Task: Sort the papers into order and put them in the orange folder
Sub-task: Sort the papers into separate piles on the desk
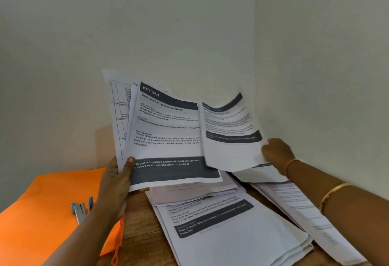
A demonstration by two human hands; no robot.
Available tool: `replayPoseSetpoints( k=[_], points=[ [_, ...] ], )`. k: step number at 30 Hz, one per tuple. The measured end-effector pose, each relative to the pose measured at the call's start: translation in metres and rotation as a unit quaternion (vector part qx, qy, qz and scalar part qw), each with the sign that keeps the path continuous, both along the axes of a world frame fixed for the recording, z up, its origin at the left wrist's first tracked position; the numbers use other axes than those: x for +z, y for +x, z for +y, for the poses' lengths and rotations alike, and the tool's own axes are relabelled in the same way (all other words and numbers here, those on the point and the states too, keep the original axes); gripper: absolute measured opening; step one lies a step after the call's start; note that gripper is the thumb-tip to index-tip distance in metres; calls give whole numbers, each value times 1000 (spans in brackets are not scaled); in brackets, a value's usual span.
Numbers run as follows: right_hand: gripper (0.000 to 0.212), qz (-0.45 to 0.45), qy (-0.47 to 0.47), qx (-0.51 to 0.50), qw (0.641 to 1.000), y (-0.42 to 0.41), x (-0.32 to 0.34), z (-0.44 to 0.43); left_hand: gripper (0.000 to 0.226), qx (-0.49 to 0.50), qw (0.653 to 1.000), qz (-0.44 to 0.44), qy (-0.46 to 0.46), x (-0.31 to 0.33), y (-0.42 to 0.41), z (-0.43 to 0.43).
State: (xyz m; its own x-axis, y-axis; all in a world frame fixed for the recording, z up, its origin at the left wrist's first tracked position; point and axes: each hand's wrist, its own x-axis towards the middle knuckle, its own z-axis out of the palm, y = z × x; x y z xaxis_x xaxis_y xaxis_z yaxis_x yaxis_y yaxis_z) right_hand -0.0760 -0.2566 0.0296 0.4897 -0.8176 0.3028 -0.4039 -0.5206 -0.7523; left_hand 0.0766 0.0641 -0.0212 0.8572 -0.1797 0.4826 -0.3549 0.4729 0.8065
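My left hand (pixel 117 183) grips a fanned stack of printed papers (pixel 166 135) by its lower left corner and holds it up in front of me; the top sheet is headed "KITCHEN". Beside it, my right hand (pixel 275 154) pinches the lower right edge of a single curled sheet (pixel 229 131) lifted in the air. The orange folder (pixel 42 202) lies flat on the wooden table at the left, partly under my left forearm. More papers (pixel 223 230) lie in overlapping piles on the table below the raised sheets.
A blue and metal stapler (pixel 82 209) rests on the orange folder. Another sheet (pixel 305 209) lies under my right forearm at the table's right side. White walls meet in a corner close behind the table. Bare wood (pixel 141 223) shows between folder and piles.
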Motion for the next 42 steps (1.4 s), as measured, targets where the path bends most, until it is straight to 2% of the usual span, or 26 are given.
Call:
replayPoseSetpoints(
  k=[3,8,12,15,19,22,26,27,29,32,37,40,42],
  points=[
    [25,39,8,-37,998,-18,-7,-24,17,4,1000,-3,5,0,0,1],
    [16,128,-18,-69,989,-39,-19,-44,15,6,1000,-4,9,-1,1,2],
    [30,194,-45,-69,978,-42,-26,-50,16,-2,1000,-6,8,-1,0,2],
    [46,207,-30,-47,977,-39,-33,-52,15,-3,1000,-3,11,-1,1,2],
    [55,227,-49,-53,971,-31,-45,-58,16,-4,1000,0,11,-2,1,3],
    [55,240,-107,-81,961,-29,-49,-55,14,-1,1000,-2,14,-3,2,2],
    [21,208,-293,-105,927,-32,-41,-44,14,-1,1000,-3,21,-3,2,2],
    [22,184,-294,-68,935,-33,-38,-41,14,-1,1000,-3,23,-3,1,2],
    [33,162,-201,61,964,-32,-32,-35,14,2,1000,-3,23,-3,2,2],
    [40,202,-43,213,955,-30,-29,-24,18,6,1000,-4,26,-4,5,3],
    [34,227,-106,175,952,-23,-34,-26,16,-7,1000,-4,16,-3,3,2],
    [37,274,-187,121,936,-24,-31,-22,14,-6,1000,-2,8,-2,0,1],
    [38,227,-200,101,948,-22,-29,-18,14,-5,1000,-1,4,-1,0,1]
  ],
)
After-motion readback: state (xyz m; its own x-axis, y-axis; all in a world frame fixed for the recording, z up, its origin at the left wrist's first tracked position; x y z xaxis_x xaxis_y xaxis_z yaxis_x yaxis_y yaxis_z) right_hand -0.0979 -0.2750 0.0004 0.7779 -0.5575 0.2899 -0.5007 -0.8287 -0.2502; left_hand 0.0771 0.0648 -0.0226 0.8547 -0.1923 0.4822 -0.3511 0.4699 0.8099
